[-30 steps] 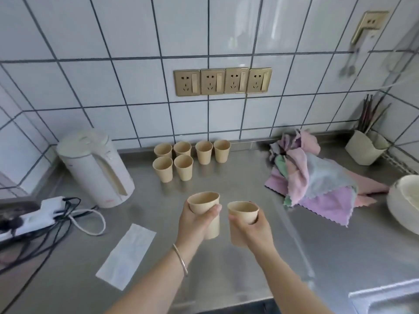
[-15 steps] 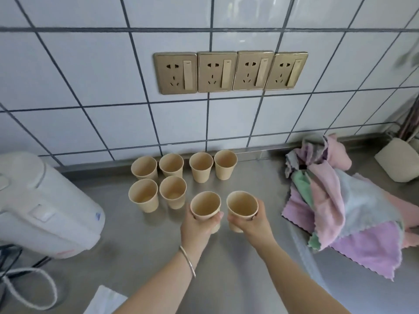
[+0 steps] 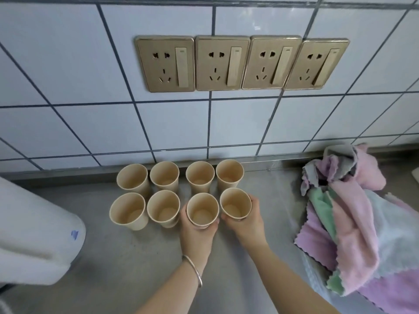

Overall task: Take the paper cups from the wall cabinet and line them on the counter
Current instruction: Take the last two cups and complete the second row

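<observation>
We see 8 paper cups standing upright on the steel tabletop [image 3: 127, 257], set in 2 rows of 4 just below the tiled wall [image 3: 68, 75]. The back row [image 3: 180, 176] stands close against the raised metal lip at the foot of the wall, each cup near its neighbour. The front row sits just in front of it, cup for cup.

Our left hand [image 3: 196, 232] has its grip curled round the third front cup [image 3: 202, 210], thumb on the left side and fingers wrapping the right, with the palm under the near wall. Our right hand [image 3: 246, 223] has its grip closed round the fourth front cup [image 3: 235, 203], fingers reaching up its right side and thumb at its near left. These 2 cups stand just beside each other, their rims almost touching, in line with the 2 free front cups [image 3: 145, 210] to their left. We cannot tell whether the 2 held cups rest fully on the steel, since our hands hide their bases.

A thin silver bangle [image 3: 194, 269] circles our left wrist. A white appliance [image 3: 34, 234] fills the left edge, well apart from the cups. A heap of pink, green, grey and purple cloths [image 3: 353, 223] lies to the right. On the wall above, 4 gold sockets [image 3: 241, 63] sit side by side.
</observation>
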